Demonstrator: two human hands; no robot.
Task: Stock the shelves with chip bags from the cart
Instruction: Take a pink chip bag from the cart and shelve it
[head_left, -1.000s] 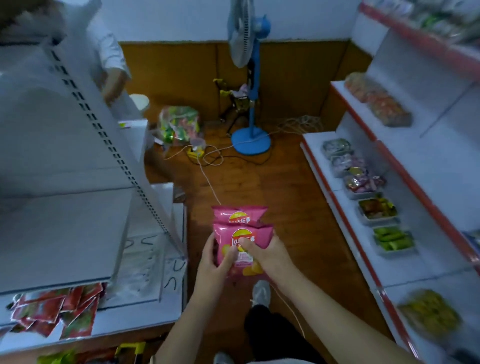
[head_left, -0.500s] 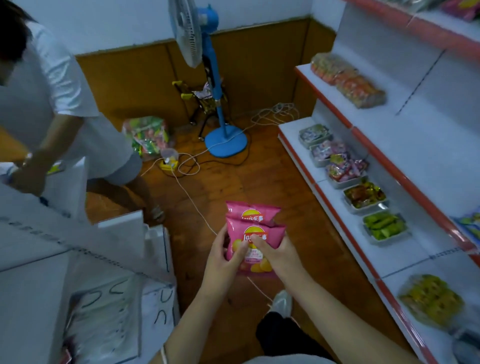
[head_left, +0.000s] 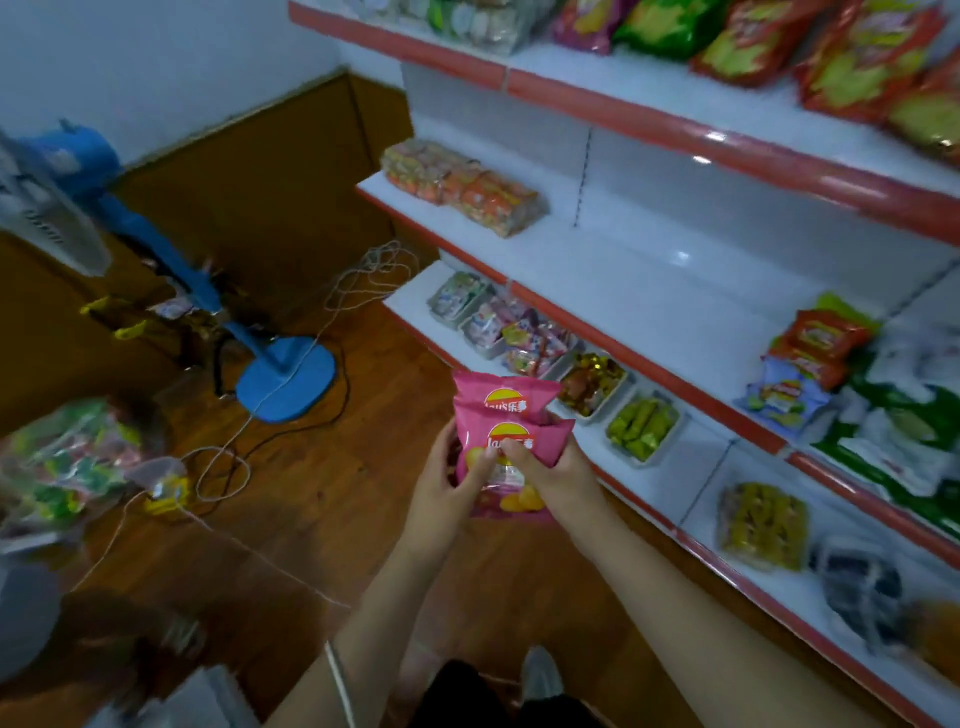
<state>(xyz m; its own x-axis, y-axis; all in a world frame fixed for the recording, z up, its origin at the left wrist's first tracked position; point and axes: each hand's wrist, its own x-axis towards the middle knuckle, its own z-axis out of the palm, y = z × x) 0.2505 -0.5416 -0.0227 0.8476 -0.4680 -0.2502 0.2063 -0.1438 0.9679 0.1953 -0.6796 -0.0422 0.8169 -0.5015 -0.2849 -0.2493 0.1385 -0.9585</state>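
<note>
— What's in the hands right now?

— Two pink chip bags (head_left: 511, 441), stacked one in front of the other, logos facing up. The left hand (head_left: 448, 480) grips the left edge, thumb curled over the front bag. The right hand (head_left: 548, 470) grips the right side, thumb pinching across the front, fingers wrapped round behind.

— So both hands are closed on them?

— Both, yes. The bags sit upright between the two hands, out in front of the body, above the wooden floor (head_left: 311, 509).

— Where are they against the shelves?

— Just beside the front edge of the lowest white shelf (head_left: 649, 483), not on it. Behind the bags on that shelf stands a row of small trays (head_left: 592, 384) with wrapped sweets, then a tray of green packets (head_left: 643, 427).

— And higher up?

— The middle shelf (head_left: 623, 270) carries a block of orange packets (head_left: 462, 187) at its far end and a pile of red and blue packets (head_left: 810, 358) nearer. The top shelf (head_left: 675, 98) holds red and green chip bags (head_left: 831, 57).

— Anything on the floor?

— A blue standing fan (head_left: 285, 379), tilted in the wide view, with cables (head_left: 363, 275) looping from the corner. Off to the left, a clear sack of colourful snacks (head_left: 67, 457), blurred.

— The cart?

— Can't make it out from here.
</note>
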